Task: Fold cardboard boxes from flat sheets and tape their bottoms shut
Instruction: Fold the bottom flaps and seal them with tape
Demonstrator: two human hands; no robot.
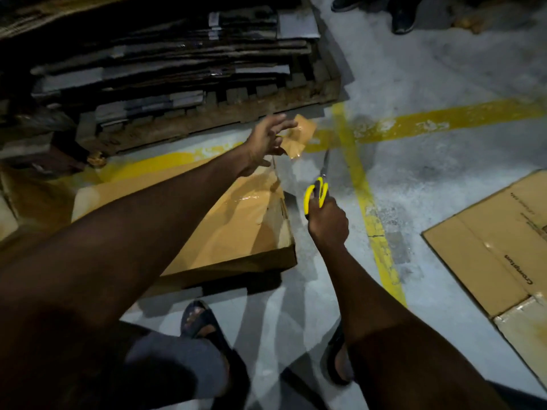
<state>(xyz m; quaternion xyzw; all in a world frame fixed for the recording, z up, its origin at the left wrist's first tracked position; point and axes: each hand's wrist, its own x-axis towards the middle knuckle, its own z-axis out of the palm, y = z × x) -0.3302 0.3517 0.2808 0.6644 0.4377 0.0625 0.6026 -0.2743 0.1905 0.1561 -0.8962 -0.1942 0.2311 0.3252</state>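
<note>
A brown cardboard box lies on the floor in front of me, its upper face glossy with brown tape. My left hand reaches out past the box's far corner with fingers spread. A crumpled piece of brown tape hangs at its fingertips; whether the fingers pinch it or it just sticks is unclear. My right hand grips yellow-handled scissors, blades pointing away toward the tape piece. A thin strand runs from the left hand down to the box.
A wooden pallet stacked with flat cardboard sheets stands behind the box. Another flattened box lies on the floor at right. Yellow floor lines cross the grey concrete. Another person's shoes stand at the top right. My sandalled feet are below.
</note>
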